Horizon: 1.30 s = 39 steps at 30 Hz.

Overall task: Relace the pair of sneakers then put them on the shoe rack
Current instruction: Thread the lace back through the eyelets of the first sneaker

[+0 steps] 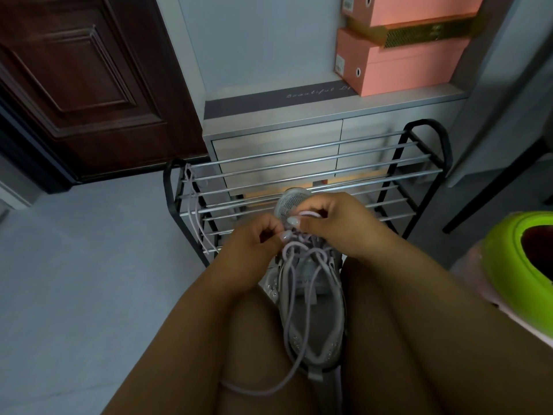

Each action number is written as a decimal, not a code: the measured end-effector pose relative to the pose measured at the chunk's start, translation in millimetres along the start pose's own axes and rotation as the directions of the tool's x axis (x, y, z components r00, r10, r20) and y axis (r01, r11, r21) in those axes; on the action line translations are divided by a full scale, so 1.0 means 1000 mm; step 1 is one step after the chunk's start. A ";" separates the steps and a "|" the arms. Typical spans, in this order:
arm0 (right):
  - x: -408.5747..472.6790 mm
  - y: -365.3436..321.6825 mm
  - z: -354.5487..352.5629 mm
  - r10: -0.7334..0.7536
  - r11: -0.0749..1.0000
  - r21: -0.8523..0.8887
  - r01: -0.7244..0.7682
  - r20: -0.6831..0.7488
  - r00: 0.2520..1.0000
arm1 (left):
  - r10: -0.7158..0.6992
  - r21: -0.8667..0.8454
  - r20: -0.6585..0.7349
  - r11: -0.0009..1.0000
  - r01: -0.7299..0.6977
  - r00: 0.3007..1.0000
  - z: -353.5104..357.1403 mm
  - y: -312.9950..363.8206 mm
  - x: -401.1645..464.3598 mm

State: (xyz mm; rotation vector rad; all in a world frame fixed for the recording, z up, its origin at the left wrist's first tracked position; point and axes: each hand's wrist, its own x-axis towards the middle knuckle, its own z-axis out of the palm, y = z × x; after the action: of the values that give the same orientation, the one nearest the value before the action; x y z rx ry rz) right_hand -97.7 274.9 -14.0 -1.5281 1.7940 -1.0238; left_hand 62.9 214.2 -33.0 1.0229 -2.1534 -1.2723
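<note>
While the left hand (254, 244) and right hand (335, 223) each pinch lavender lace (299, 253) over the sneaker (311, 319) wedged between the knees, lacing looks half finished, with a second lace (194, 211) hanging at the shoe rack's (299, 172) left edge.

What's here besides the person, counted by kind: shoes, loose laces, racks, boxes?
Sneakers: 1, grey, between the knees
Laces: 2, one in the sneaker, a spare on the rack
Shoe racks: 1
Pink boxes: 2
Total: 6

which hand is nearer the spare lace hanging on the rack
Left. The left hand is on the sneaker, closer to the spare lace at the rack's left end; the right hand lies farther right.
</note>
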 end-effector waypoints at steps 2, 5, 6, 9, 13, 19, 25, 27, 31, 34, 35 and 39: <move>0.001 0.000 0.004 0.056 0.992 0.113 -0.053 -0.017 0.998 | -0.003 -0.002 0.004 1.000 0.003 1.000 0.000 0.000 0.000; 0.001 0.002 0.003 0.290 0.756 0.613 -0.228 -0.002 0.957 | -0.014 -0.050 0.027 0.999 0.016 1.000 -0.002 0.000 -0.001; 0.001 0.002 0.002 0.330 0.631 0.739 -0.235 0.019 0.944 | -0.011 -0.066 0.031 0.998 0.013 0.999 -0.002 -0.001 -0.002; 0.000 0.001 0.003 0.358 0.589 0.769 -0.248 0.026 0.933 | -0.009 -0.087 0.024 0.996 0.011 1.000 -0.004 -0.001 -0.002; -0.002 -0.003 0.004 0.294 0.833 0.507 -0.221 -0.067 0.953 | -0.069 -0.187 0.034 0.979 0.075 0.997 -0.003 0.002 0.000; -0.003 0.008 -0.007 0.208 0.924 0.329 -0.193 -0.013 0.978 | -0.119 -0.128 0.063 0.984 0.126 0.991 -0.001 0.006 0.004; -0.004 0.012 -0.009 0.177 0.961 0.188 -0.203 0.144 0.974 | -0.128 0.085 0.192 0.990 0.113 0.973 -0.010 0.005 0.011; -0.004 0.013 -0.011 0.163 0.968 0.163 -0.190 0.164 0.973 | -0.127 0.043 0.222 0.992 0.121 0.967 -0.010 0.004 0.010; -0.004 0.014 -0.014 0.112 0.984 0.119 -0.135 0.179 0.977 | -0.126 -0.477 0.279 0.842 0.252 0.952 -0.006 -0.004 0.006; -0.004 0.018 -0.016 0.158 0.959 0.204 -0.199 0.200 0.967 | -0.103 -0.672 0.325 0.674 0.306 0.940 -0.013 -0.009 0.005; -0.003 0.020 -0.016 0.184 0.937 0.260 -0.234 0.201 0.962 | -0.095 -0.706 0.338 0.633 0.319 0.936 -0.015 -0.008 0.005; -0.001 0.020 -0.015 0.278 0.827 0.450 -0.338 0.196 0.940 | -0.185 -0.624 0.263 0.716 0.313 0.947 -0.010 0.001 0.007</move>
State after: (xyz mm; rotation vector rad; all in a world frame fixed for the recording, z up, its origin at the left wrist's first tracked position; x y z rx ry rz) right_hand -120.8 279.5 -22.6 -0.9380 1.4903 -1.0799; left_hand 64.6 203.4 -26.9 0.9155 -1.4689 -2.1278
